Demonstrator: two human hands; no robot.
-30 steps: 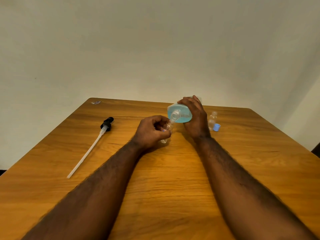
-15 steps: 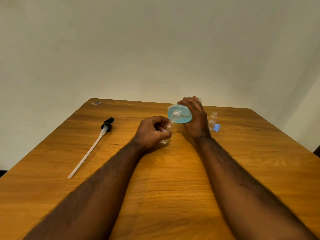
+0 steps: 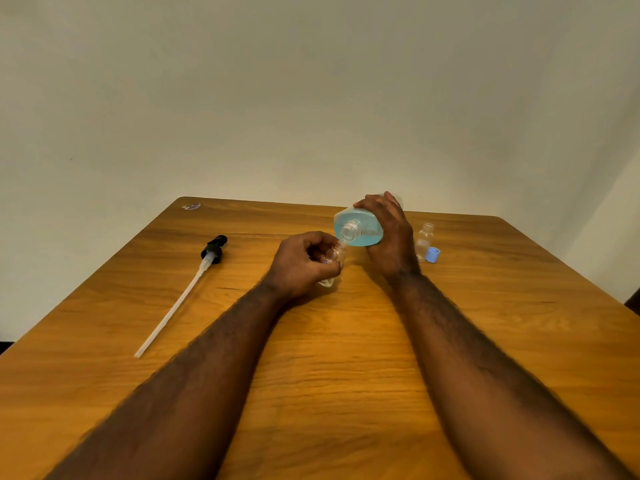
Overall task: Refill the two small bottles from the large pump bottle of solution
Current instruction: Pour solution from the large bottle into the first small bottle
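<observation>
Large bottle (image 3: pixel 362 227), holding blue liquid, is gripped in the right hand (image 3: pixel 390 241) above the far middle of the wooden table (image 3: pixel 346 358). It is tipped well over on its side, with its open, capless neck pointing toward the viewer and slightly down. The right hand's fingers curl over the top of the body and the palm wraps its right side.

First small bottle (image 3: pixel 333 258), clear, is pinched between the curled fingers and thumb of the left hand (image 3: pixel 299 264). It sits tilted, with its mouth raised toward the large bottle's neck, and the two openings are touching or very nearly so. Whether liquid is passing between them cannot be told. Its base shows below the hand, close to the table; whether it touches the wood is unclear.

Second small bottle (image 3: pixel 424 240), clear and uncapped, stands upright on the table just to the right of the right hand. A light blue cap (image 3: pixel 433 255) lies just beside its base.

Pump (image 3: pixel 214 251), with a black head and a long pale tube, lies flat on the left part of the table, well apart from both hands. Its tube runs toward the near left edge. A small sticker (image 3: pixel 191 206) marks the far left corner. A plain pale wall (image 3: pixel 311 98) stands behind the table.
</observation>
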